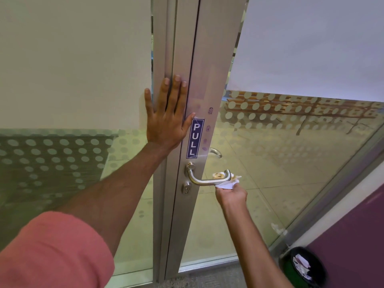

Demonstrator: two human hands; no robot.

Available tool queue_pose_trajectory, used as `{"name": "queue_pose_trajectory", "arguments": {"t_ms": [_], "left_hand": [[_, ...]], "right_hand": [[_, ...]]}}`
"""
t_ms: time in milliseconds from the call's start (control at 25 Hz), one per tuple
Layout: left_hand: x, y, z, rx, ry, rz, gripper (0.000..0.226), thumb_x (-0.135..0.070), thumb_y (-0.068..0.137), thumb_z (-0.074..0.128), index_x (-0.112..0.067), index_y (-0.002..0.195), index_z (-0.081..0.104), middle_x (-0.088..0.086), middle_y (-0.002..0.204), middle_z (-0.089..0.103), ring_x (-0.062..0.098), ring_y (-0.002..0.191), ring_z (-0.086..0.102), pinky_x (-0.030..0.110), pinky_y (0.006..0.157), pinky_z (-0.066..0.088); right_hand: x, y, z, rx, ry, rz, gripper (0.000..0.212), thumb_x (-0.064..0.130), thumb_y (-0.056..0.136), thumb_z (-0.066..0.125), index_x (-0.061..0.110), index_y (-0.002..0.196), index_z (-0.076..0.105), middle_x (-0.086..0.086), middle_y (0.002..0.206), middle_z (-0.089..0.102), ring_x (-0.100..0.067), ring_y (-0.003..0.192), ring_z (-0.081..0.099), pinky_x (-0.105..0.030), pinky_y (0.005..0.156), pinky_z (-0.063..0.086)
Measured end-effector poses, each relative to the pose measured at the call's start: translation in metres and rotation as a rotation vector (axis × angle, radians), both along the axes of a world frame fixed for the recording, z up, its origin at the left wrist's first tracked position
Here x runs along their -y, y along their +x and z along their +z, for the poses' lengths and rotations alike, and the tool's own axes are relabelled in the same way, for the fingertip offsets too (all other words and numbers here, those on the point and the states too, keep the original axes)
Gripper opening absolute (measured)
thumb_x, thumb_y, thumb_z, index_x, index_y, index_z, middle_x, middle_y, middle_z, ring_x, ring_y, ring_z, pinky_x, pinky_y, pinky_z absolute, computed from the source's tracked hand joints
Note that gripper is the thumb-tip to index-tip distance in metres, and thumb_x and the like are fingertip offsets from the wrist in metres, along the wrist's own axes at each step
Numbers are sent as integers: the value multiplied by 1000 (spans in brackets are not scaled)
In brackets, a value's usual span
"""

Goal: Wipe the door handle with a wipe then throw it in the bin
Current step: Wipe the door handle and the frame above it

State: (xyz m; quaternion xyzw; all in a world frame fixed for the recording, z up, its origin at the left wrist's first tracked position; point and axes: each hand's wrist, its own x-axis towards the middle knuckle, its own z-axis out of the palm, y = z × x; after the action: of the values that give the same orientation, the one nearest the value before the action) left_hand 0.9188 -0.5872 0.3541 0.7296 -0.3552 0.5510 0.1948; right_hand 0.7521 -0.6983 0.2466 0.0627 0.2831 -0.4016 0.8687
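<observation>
My left hand (166,117), flat and released, steadies the door (207,59); right hand (230,195) grasping the wipe (227,185) should press along the whole handle (205,180).

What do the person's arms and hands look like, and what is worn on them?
Both hands are bare: no gloves, rings or watch show. The left hand has a bare forearm and a short salmon-pink sleeve on the upper arm. The right hand has a bare forearm as well; no sleeve shows on that arm in the view.
</observation>
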Motion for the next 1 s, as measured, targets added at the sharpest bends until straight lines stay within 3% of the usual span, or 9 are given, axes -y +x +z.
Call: {"name": "queue_pose_trajectory", "arguments": {"t_ms": [120,240,400,520,640,760,880,960,1000], "left_hand": [[-1,0,-1,-6,1,-1,72,-60,101,24,-14,151,3,10,159,23,28,146,19,57,116,-1],[-2,1,0,-6,0,-6,72,-60,100,24,-14,151,3,10,158,24,28,146,19,55,115,-4],[0,1,0,5,-1,-3,72,-61,100,26,-14,151,3,9,158,26,28,145,21,55,115,-3],[0,1,-1,7,-6,-9,72,-61,100,27,-14,150,4,9,157,27,28,145,23,55,115,-2],[0,2,0,12,-11,-9,72,-60,100,28,-15,150,5,9,157,28,28,145,22,54,115,-4],[0,1,0,20,-8,-3,73,-60,99,30,-14,150,5,9,157,29,28,145,23,54,115,-5],[0,1,0,16,-9,0,73,-61,99,31,-15,150,6,9,157,29,27,145,22,54,115,-5],[0,1,1,19,-9,3,74,-61,99,31,-15,150,5,10,156,29,27,144,21,54,115,-5],[1,1,1,17,-8,4,74,-61,99,31,-15,150,4,10,156,29,27,144,20,54,115,-6]], "right_hand": [[10,-1,5,-81,-143,143,18,25,97,50,10,90,57,-10,96,60,-28,99,60,-40,100,46],[5,0,-4,-218,-254,121,8,4,92,57,12,92,54,-10,101,61,-30,100,63,-47,92,52],[15,-18,-3,-317,-325,-16,19,3,98,46,16,87,56,2,74,72,-11,67,67,-21,60,57],[20,-25,9,-348,-605,-95,24,7,100,41,16,103,63,2,96,65,-10,73,63,-22,68,54],[8,-12,14,-605,-917,25,29,14,101,44,11,124,61,1,102,63,-13,90,59,-27,83,50],[-9,4,12,-862,-1103,22,28,25,98,52,12,119,65,-4,116,63,-15,108,60,-35,100,47],[-33,16,8,-1069,-1281,-101,28,16,96,53,16,122,63,-1,113,50,-10,101,51,-12,86,43],[-54,21,4,-1137,-1494,-89,36,5,94,54,20,126,60,4,116,47,-4,100,50,-5,74,44],[-63,23,0,-1094,-1558,-26,34,10,94,54,24,125,60,9,116,49,1,98,52,-5,71,47]]}}
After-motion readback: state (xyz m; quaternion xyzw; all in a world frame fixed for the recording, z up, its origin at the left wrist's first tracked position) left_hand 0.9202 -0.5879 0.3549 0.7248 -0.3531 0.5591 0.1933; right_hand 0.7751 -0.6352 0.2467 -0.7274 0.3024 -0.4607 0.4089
